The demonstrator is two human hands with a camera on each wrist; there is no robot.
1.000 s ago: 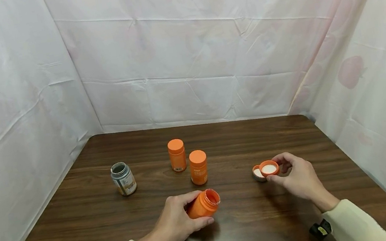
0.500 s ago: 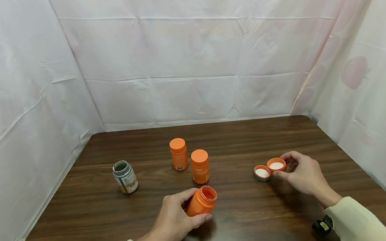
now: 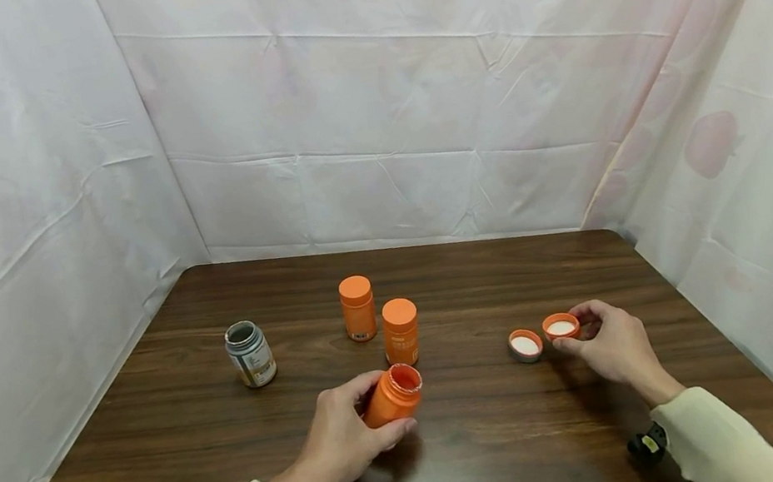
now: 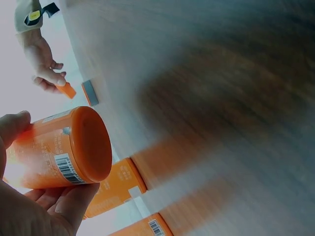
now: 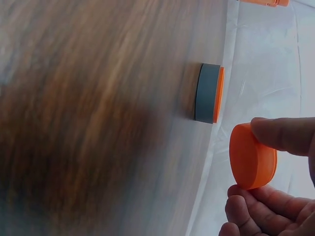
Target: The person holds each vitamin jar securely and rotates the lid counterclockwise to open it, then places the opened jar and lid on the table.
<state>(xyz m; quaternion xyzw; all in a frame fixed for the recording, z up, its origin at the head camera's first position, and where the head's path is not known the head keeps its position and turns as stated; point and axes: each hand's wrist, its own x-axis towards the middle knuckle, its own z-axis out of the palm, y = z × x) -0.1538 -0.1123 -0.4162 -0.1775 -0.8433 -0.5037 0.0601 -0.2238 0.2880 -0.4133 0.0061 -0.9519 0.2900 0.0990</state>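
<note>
My left hand [image 3: 344,433] grips an uncapped orange bottle [image 3: 390,399] by its side, its mouth tilted up and to the right. In the left wrist view the bottle's base and barcode face the camera, off the table. My right hand [image 3: 613,341] pinches an orange cap [image 5: 251,156] by its edge, white liner facing up. Just left of it a grey cap [image 5: 208,93] with an orange inner rim and white liner lies upturned on the table. In the right wrist view the held cap hangs apart from the grey one.
Two capped orange bottles, the nearer one [image 3: 401,331] and the farther one [image 3: 358,309], stand upright mid-table. An open grey bottle [image 3: 250,355] with a label stands at the left. White sheets [image 3: 366,109] enclose the dark wooden table [image 3: 507,424] at the back and sides.
My right hand has shifted right with the orange cap, which overlapped the grey cap before and now shows apart from it. My left hand has drawn the bottle slightly left and up.
</note>
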